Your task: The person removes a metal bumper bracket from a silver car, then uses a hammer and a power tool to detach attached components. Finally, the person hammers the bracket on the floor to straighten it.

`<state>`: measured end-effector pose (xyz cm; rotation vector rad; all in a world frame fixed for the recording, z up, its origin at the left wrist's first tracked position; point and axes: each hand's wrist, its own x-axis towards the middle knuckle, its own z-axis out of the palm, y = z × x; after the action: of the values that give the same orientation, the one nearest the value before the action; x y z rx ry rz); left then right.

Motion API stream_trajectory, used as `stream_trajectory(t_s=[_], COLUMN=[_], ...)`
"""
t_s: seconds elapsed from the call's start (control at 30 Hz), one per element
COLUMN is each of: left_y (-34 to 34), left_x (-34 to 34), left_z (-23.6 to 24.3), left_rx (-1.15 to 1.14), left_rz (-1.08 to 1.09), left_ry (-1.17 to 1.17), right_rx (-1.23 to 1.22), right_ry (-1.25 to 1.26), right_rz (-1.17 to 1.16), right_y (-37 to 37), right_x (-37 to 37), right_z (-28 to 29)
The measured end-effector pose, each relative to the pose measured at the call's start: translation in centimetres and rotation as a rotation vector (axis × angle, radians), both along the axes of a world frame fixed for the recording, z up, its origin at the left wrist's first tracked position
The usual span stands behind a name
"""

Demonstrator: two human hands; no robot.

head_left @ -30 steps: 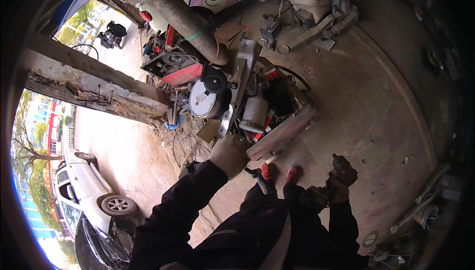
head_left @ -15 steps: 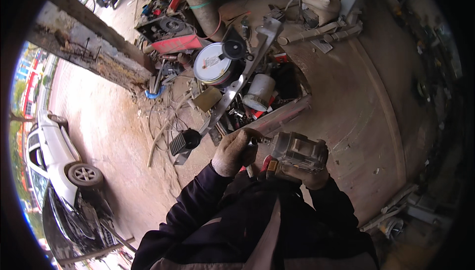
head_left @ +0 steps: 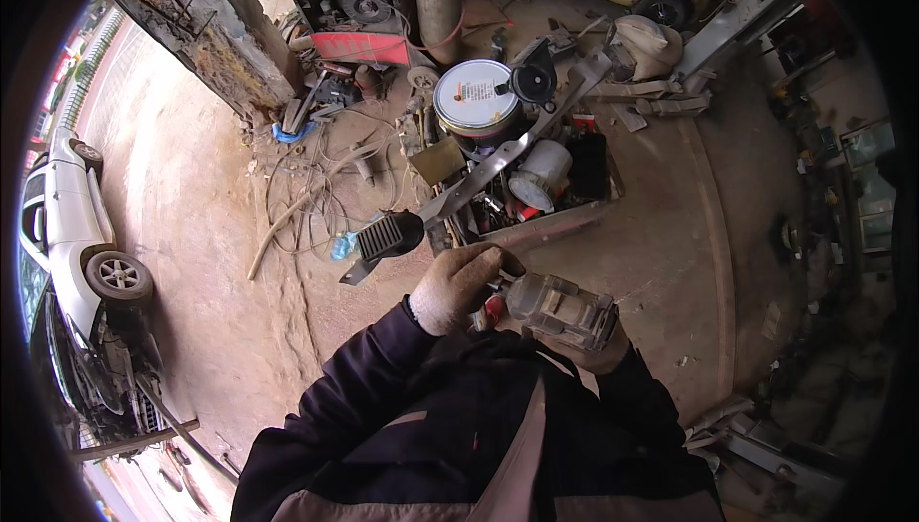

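Observation:
My right hand [head_left: 603, 354], mostly hidden under the tool, grips a dusty cordless impact wrench [head_left: 560, 308] in front of my body. Its nose points left, toward my gloved left hand [head_left: 461, 285]. The left fingers are closed at the front end of the wrench, around a small shiny metal socket [head_left: 498, 284] that they largely cover. Whether the socket sits on the wrench's drive cannot be told. Just beyond my hands, a long metal bar [head_left: 483, 170] lies slanted across a cluttered box, with a black pedal-like pad [head_left: 390, 236] at its near end.
A round white-lidded tub [head_left: 476, 93] and a white canister [head_left: 543, 176] stand among parts in the box [head_left: 555, 223]. Hoses and cables [head_left: 297, 199] lie on the floor at left. A worn pillar [head_left: 225, 34] and a white vehicle [head_left: 81, 225] are farther left.
The view has shifted, so the box and bar appear farther right. The wrench's nose and my left hand are closer together, and the socket is more covered by the fingers.

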<state>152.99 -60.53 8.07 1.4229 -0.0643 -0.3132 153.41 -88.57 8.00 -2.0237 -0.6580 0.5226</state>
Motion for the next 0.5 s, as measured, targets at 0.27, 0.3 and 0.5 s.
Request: stream_trajectory(t_s=[0.27,0.3,0.5], left_y=[1.6,1.5,1.0], left_x=[-0.5,-0.7,-1.1], left_z=[0.9,1.1,0.2], left_rx=[-0.142,-0.184,-0.22], left_rz=[-0.092,-0.079,-0.023], left_ry=[0.226,0.265,0.27], right_rx=[0.029,0.022,0.038], right_ry=[-0.208,-0.203,-0.118], right_rz=[-0.008,-0.01,-0.088], right_y=[0.5,0.6,1.5], right_x=[-0.4,-0.6,-1.9], right_z=[1.1,1.1,1.4])
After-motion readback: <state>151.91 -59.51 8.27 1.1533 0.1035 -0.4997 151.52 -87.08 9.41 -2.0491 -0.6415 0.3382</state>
